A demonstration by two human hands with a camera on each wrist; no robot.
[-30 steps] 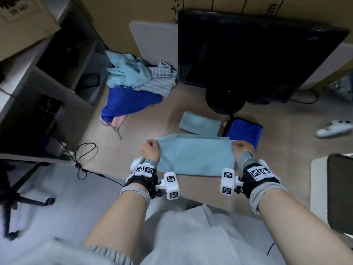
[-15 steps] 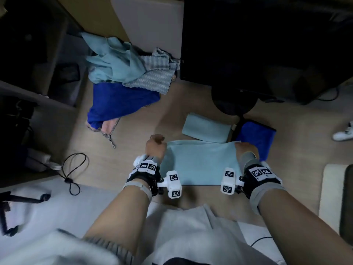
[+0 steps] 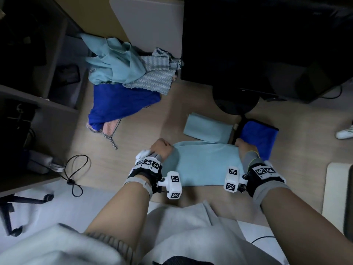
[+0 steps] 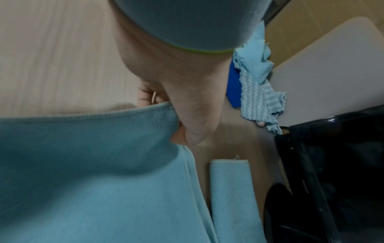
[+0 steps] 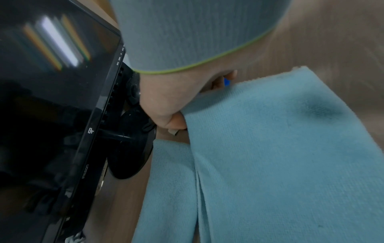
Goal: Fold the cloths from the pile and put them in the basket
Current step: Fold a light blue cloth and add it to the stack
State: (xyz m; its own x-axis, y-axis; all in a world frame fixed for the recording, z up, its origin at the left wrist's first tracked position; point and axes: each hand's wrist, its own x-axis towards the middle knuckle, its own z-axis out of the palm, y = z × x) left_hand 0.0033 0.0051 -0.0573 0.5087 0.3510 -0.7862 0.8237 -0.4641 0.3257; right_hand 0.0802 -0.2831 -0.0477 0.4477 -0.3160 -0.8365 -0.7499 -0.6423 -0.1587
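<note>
A light blue cloth [image 3: 206, 165] lies doubled over on the wooden desk in front of me. My left hand [image 3: 162, 150] pinches its far left corner [image 4: 166, 118]. My right hand [image 3: 243, 148] pinches its far right corner [image 5: 191, 115]. Both hands are curled round the cloth's edge. Behind it lie a folded light blue cloth [image 3: 208, 129] and a folded dark blue cloth [image 3: 259, 136]. The pile [image 3: 124, 79] of unfolded cloths sits at the back left: teal, striped grey, dark blue and pink. No basket is in view.
A black monitor [image 3: 267, 44] on a round stand [image 3: 236, 102] fills the back right, close behind the folded cloths. A shelf unit [image 3: 38, 92] stands at the left. A looped black cable [image 3: 76, 169] lies near the desk's front left edge.
The camera has tilted down and nearer. Both hands have stayed at the cloth's far corners and slid slightly forward with the edge.
</note>
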